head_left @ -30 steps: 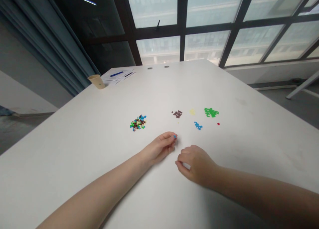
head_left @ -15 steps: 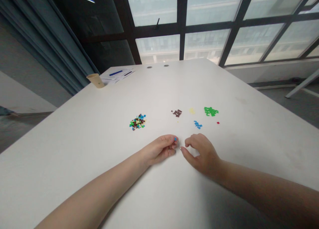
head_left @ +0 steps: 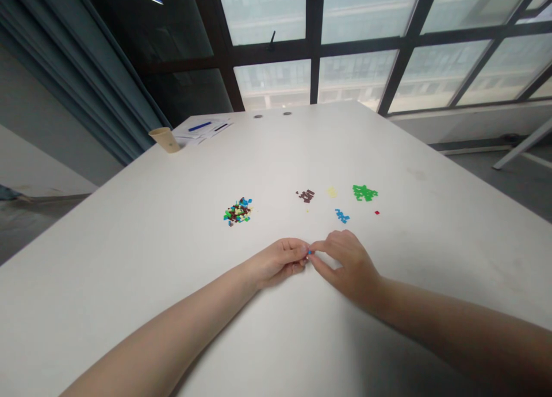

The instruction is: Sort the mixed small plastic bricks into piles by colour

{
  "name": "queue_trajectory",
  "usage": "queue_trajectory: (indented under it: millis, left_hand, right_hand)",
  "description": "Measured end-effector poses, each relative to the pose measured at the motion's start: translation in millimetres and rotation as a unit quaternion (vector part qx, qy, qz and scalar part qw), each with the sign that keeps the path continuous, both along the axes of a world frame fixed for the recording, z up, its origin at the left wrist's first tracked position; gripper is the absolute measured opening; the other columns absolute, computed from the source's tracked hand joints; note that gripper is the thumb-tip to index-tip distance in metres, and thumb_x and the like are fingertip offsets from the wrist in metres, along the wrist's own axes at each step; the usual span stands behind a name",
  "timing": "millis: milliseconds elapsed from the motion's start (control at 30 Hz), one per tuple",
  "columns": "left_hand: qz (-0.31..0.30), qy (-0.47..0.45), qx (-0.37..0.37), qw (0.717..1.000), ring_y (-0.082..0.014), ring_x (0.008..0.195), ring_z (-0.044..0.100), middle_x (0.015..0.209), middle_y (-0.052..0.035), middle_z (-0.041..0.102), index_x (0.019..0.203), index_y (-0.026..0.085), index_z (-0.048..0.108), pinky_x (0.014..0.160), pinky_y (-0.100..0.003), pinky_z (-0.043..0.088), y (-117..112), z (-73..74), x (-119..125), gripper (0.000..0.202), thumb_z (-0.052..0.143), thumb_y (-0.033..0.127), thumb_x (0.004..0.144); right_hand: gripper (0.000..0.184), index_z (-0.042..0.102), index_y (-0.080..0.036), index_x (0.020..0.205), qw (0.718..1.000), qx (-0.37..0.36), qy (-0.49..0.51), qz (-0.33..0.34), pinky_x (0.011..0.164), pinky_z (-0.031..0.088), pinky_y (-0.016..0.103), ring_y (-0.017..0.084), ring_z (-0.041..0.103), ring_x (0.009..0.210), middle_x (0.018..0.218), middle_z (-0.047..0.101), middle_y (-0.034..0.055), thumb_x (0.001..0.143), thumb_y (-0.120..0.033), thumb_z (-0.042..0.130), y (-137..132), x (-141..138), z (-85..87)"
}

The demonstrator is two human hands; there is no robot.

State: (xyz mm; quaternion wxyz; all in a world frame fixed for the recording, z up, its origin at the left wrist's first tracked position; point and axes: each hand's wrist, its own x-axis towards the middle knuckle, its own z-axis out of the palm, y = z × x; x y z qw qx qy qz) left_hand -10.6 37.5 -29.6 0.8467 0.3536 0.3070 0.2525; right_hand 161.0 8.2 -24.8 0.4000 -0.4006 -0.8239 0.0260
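A small blue piece [head_left: 309, 252] is pinched at the fingertips of my left hand [head_left: 282, 262]. My right hand [head_left: 345, 262] meets it from the other side, thumb and index finger closed on the same piece. Beyond my hands lies a mixed pile of small coloured pieces [head_left: 238, 212] to the left. Single-colour groups spread to the right: brown pieces [head_left: 306, 196], pale yellow pieces [head_left: 331, 192], blue pieces [head_left: 342, 216] and green pieces [head_left: 364, 193]. One red piece [head_left: 376, 213] lies alone. The pieces' exact kind is too small to tell.
Everything lies on a white table [head_left: 276, 155]. A beige paper cup [head_left: 166, 140] stands at its far left edge, beside papers [head_left: 207, 131] with a blue pen [head_left: 199, 126] on them. Two round inserts show near the far edge, with windows behind.
My right hand's index finger and thumb have come left and closed on the blue piece in my left hand. The piece has dropped slightly lower. The groups on the table stay as they were.
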Motion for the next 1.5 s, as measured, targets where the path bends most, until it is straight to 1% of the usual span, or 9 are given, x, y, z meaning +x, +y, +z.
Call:
queue_trajectory:
  millis: [133,267,367,500,767,967,1200,1367,1500]
  left_hand:
    - [0.008,0.005,-0.024,1.000,-0.0036,0.058,0.044,0.068,-0.0011,0.053,0.083,0.010,0.064,0.054,-0.014,0.034,0,-1.5,-1,0.022,0.066,0.028,0.071]
    - [0.010,0.013,-0.038,0.999,-0.0036,0.059,0.047,0.070,-0.0017,0.054,0.087,0.011,0.064,0.055,-0.014,0.036,0,-2.5,-1,0.022,0.066,0.026,0.072]
    - [0.006,0.022,-0.038,0.999,-0.0037,0.056,0.047,0.066,-0.0009,0.054,0.084,0.011,0.064,0.054,-0.014,0.037,1,-1.7,-1,0.020,0.068,0.023,0.069]
    - [0.011,0.029,-0.042,0.999,-0.0033,0.054,0.047,0.064,0.0002,0.054,0.083,0.011,0.064,0.053,-0.014,0.037,1,-0.6,-1,0.019,0.070,0.020,0.067]
    - [0.004,0.023,-0.045,0.999,-0.0028,0.054,0.049,0.065,0.0000,0.055,0.084,0.010,0.063,0.053,-0.013,0.038,2,-2.9,-1,0.018,0.068,0.020,0.069]
    - [0.006,0.015,-0.053,0.998,-0.0029,0.054,0.050,0.066,-0.0010,0.056,0.084,0.010,0.064,0.054,-0.013,0.039,2,-4.3,-2,0.017,0.067,0.019,0.070]
    - [0.014,-0.009,-0.068,0.998,-0.0042,0.057,0.052,0.068,-0.0036,0.059,0.084,0.009,0.064,0.053,-0.013,0.039,3,-5.0,-1,0.016,0.061,0.022,0.075]
    - [0.020,-0.011,-0.072,0.997,-0.0041,0.057,0.053,0.068,-0.0032,0.059,0.083,0.008,0.064,0.054,-0.013,0.040,3,-4.8,-1,0.015,0.060,0.022,0.076]
    - [0.017,-0.011,-0.063,0.998,-0.0043,0.055,0.051,0.066,-0.0028,0.058,0.082,0.009,0.063,0.052,-0.014,0.039,3,-4.8,-1,0.015,0.059,0.023,0.077]
  right_hand:
    - [0.011,0.062,-0.020,0.079,0.998,-0.037,-0.033,-0.035,0.068,0.031,0.028,0.014,0.050,0.065,0.066,0.059,0.0006,0.079,-0.025,0.052,13,11,15.7]
    - [0.015,0.064,-0.021,0.081,0.982,-0.146,-0.056,-0.108,0.062,0.032,0.026,0.013,0.050,0.062,0.071,0.061,0.0009,0.077,-0.028,0.052,40,41,29.3]
    - [0.019,0.065,-0.022,0.082,0.960,-0.199,-0.093,-0.173,0.056,0.030,0.024,0.013,0.049,0.059,0.066,0.058,0.0002,0.075,-0.032,0.051,59,63,28.6]
    - [0.021,0.066,-0.024,0.083,0.936,-0.221,-0.158,-0.224,0.058,0.029,0.025,0.014,0.049,0.061,0.071,0.060,0.0003,0.075,-0.032,0.049,73,77,18.3]
    - [0.021,0.066,-0.024,0.081,0.929,-0.231,-0.189,-0.217,0.062,0.029,0.027,0.015,0.053,0.070,0.080,0.065,0.0007,0.077,-0.031,0.046,75,73,7.7]
    - [0.024,0.066,-0.023,0.080,0.929,-0.227,-0.195,-0.216,0.062,0.030,0.028,0.016,0.054,0.067,0.078,0.066,0.0018,0.078,-0.030,0.044,73,70,9.7]
    - [0.027,0.066,-0.021,0.080,0.935,-0.209,-0.145,-0.247,0.067,0.033,0.028,0.016,0.056,0.069,0.077,0.067,0.0016,0.077,-0.023,0.039,74,70,11.8]
    - [0.031,0.068,-0.023,0.082,0.935,-0.208,-0.180,-0.225,0.074,0.031,0.031,0.018,0.058,0.079,0.085,0.069,0.0015,0.076,-0.018,0.038,72,68,9.9]
    - [0.031,0.069,-0.023,0.081,0.932,-0.190,-0.214,-0.224,0.071,0.028,0.031,0.018,0.056,0.081,0.087,0.068,0.0027,0.077,-0.019,0.038,70,68,12.7]
